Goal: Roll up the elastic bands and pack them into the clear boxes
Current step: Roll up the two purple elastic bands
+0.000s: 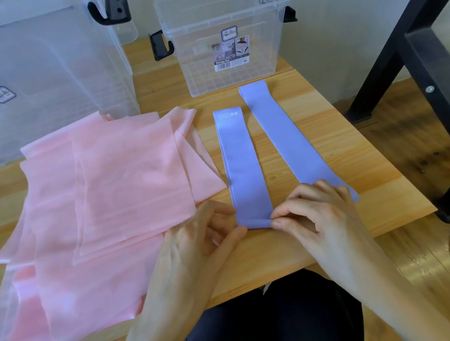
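Both hands are pinching the near end of a purple elastic band lying flat on the table — left hand at its left corner, right hand at its right, a small fold forming. A second purple band is lying just right, pink bands left, clear boxes far.

- wooden table carries everything
- pink sheets left of the purple bands
- two purple bands flat, side by side
- clear boxes behind the bands
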The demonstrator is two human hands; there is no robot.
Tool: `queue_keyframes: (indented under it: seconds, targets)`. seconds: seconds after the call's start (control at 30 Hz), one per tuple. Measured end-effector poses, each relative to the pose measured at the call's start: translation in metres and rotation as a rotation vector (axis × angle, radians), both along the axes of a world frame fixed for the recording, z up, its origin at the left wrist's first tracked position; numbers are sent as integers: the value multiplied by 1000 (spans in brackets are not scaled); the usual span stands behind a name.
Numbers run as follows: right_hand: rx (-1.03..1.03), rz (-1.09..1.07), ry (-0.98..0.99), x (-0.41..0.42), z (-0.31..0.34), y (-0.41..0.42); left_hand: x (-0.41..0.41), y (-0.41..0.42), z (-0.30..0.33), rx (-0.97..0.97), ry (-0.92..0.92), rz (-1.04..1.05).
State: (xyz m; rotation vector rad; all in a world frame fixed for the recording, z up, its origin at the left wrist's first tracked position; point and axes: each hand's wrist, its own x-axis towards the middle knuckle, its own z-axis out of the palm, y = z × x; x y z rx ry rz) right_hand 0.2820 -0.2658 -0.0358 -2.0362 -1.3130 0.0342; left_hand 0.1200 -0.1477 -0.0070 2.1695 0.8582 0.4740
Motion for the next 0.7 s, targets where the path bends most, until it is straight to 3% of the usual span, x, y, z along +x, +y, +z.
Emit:
queue_keyframes:
  seconds: [0.1, 0.17, 0.53, 0.7]
  targets:
    - [-13, 1, 21, 0, 3, -2, -1, -4, 12, -420, -30, -10]
    - [-15, 2, 16, -1, 4, -3, 1, -1, 14, -563, -74, -26]
    - [-8, 16, 49, -8, 13, -7, 13, 6, 7, -752, -214, 78]
    - [96, 20, 394, -14, 18, -7, 13, 4, 13, -838, -260, 103]
